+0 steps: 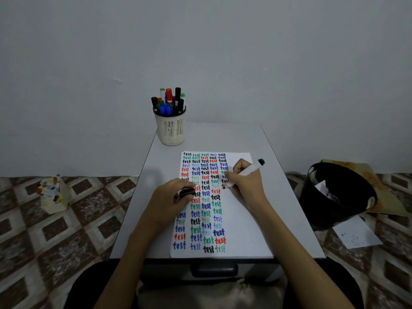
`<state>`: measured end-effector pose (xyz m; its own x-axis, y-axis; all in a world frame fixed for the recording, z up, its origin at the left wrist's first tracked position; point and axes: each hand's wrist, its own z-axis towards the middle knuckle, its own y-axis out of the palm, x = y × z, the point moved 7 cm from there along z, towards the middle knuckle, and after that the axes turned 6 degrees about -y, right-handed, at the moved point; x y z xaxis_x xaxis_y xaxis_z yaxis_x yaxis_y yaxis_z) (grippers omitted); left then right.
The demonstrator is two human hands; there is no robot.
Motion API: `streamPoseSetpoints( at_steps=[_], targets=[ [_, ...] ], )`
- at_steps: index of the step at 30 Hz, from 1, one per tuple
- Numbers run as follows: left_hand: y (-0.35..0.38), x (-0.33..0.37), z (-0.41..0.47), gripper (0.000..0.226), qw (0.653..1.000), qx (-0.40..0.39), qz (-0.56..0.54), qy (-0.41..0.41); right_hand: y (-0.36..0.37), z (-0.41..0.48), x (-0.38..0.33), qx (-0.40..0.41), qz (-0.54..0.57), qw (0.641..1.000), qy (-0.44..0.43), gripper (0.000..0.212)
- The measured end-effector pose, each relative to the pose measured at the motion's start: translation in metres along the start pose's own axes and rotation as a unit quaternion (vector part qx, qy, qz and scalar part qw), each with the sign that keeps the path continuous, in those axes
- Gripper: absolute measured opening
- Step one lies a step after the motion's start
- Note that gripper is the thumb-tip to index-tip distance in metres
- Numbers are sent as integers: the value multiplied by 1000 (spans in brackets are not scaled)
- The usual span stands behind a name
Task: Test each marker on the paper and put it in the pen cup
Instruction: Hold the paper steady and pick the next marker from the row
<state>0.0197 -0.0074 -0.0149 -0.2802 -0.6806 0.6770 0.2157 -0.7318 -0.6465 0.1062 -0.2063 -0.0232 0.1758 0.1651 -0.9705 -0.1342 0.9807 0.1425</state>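
Well, I see a marker box (52, 196) on the floor (89, 221), then the pen cup (170, 130) at the back of the bench (223, 137). The left hand (170, 199) pinches a black cap (187, 193) on the paper (240, 230). The right hand (245, 182) grips the marker (250, 170), tip touching paper, with a black bin (338, 197) beyond.

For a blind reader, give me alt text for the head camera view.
The right hand holds a white marker to a paper covered in coloured "test" words, while the left hand grips a black cap. A pen cup full of markers stands at the table's far edge.
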Motion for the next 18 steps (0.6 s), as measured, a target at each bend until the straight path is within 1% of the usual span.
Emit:
streamPoseSetpoints(
  at_steps=[7,15,18],
  targets=[
    [0,0,0,26,1000,1,1,-3,5,-4,-9,-21,-58,998,-12,38],
    [-1,0,-1,26,1000,0,-2,-9,6,-4,-4,-29,-114,993,-33,30],
    [0,0,-2,27,1000,-2,1,-4,7,-4,-10,-26,-125,991,-50,35]
  ],
)
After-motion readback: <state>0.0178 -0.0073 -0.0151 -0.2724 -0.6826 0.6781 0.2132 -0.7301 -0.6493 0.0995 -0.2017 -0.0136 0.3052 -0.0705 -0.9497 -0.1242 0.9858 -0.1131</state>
